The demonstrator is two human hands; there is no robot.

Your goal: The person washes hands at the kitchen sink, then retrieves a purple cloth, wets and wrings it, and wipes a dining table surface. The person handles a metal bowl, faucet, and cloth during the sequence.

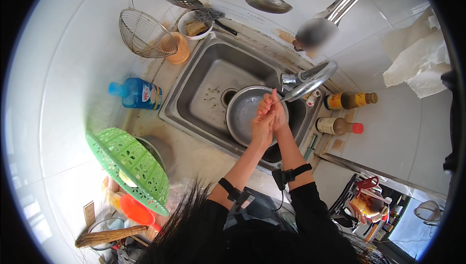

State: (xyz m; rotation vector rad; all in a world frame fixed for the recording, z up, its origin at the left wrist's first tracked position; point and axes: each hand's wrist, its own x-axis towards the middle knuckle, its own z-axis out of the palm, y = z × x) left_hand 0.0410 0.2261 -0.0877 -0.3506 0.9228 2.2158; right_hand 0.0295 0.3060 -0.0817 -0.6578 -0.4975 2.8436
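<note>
My left hand (pixel 263 127) and my right hand (pixel 278 113) press together under the spout of a chrome faucet (pixel 311 82), with a thin stream of water at the fingers. Beneath them a round metal basin (pixel 242 109) rests in the stainless steel sink (pixel 204 67), beside the drain (pixel 229 96). The fingers overlap, so how each palm is shaped is hidden. Neither hand shows an object in it. Each forearm wears a black strap with a small device.
Left of the sink stand a blue detergent bottle (pixel 142 93) and a green plastic colander (pixel 138 162). A white bowl (pixel 207 34) with a sponge sits behind it. Two sauce bottles (pixel 333 125) are at the right. A ladle (pixel 269 2) and a wire strainer (pixel 143 33) hang above.
</note>
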